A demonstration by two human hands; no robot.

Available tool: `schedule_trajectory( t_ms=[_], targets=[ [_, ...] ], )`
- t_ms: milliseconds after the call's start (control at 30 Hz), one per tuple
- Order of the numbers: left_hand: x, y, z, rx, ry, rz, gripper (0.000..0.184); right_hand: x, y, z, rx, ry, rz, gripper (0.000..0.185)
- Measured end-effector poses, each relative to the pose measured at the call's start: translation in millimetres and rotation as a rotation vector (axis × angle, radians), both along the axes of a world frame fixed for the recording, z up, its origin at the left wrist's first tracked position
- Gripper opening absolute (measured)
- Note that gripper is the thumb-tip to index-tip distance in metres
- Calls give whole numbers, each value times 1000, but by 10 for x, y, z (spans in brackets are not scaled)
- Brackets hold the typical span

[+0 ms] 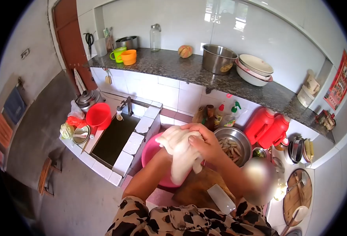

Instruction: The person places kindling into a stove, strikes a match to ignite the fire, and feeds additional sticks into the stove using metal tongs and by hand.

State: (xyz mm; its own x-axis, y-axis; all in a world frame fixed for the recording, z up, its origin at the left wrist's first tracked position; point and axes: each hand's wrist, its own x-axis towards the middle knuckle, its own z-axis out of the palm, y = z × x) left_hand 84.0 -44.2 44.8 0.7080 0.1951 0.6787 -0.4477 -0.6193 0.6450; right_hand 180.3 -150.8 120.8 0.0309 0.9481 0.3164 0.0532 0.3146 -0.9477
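Limply, the white bundle drapes down beneath the right fingers.

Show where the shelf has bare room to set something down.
The dark shelf is bare between glass jar and round orange thing, and between stacked bowls and white container; crowded at its left end, around the green cup and orange cup.

dark speckled shelf: glass bottle, orange cup, steel pot, stacked bowls | wooden board: cleaver

The cleaver is metal, apparently smooth.
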Motion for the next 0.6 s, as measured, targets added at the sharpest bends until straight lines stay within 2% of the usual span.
schedule_trajectory(
  t_ms=[33, 100, 133, 200, 233, 300, 333, 367, 400, 433, 467, 533, 600],
  targets=[
    [45, -19, 41, 369, -40, 333, 32, 42, -34, -42, 72, -182, -96, 23],
    [154, -76, -159, 116, -92, 181, 32, 159, -38, -117, 211, -551, -280, 24],
    [179, -86, -246, -10, -117, 112, 32, 191, -45, -48, 223, -578, -402, 25],
    [-81, -279, 23, -613, 31, -127, 31, 321, 5, 198, 244, -624, -638, 26],
    [-201, -360, 140, -631, 25, -34, 30, 570, 216, 291, 546, -797, -857, 28],
    [-393, -378, 33, -634, 71, 103, 29, 818, 383, 932, 807, -958, -971, 24],
    [-499, -376, -74, -601, 90, 112, 29, 1088, 567, 1140, 988, -1048, -978, 22],
    [-632, -397, -195, -577, 105, 131, 28, 1274, 681, 1302, 1087, -1250, -1002, 21],
    [-793, -455, -353, -568, 118, 168, 28, 1320, 747, 1409, 1030, -1319, -988, 19],
    [-907, -502, -580, -584, 129, 192, 26, 1425, 771, 1428, 857, -1633, -911, 19],
    [-1079, -581, -739, -464, 195, 295, 26, 1415, 866, 1381, 772, -1745, -817, 19],
    [-1516, -845, -1076, -265, 379, 535, 26, 1260, 941, 1093, 746, -1763, -727, 19],
    [-2004, -1189, -1646, -437, 666, 628, 25, 987, 925, 676, 789, -1635, -686, 19]
  ],
)
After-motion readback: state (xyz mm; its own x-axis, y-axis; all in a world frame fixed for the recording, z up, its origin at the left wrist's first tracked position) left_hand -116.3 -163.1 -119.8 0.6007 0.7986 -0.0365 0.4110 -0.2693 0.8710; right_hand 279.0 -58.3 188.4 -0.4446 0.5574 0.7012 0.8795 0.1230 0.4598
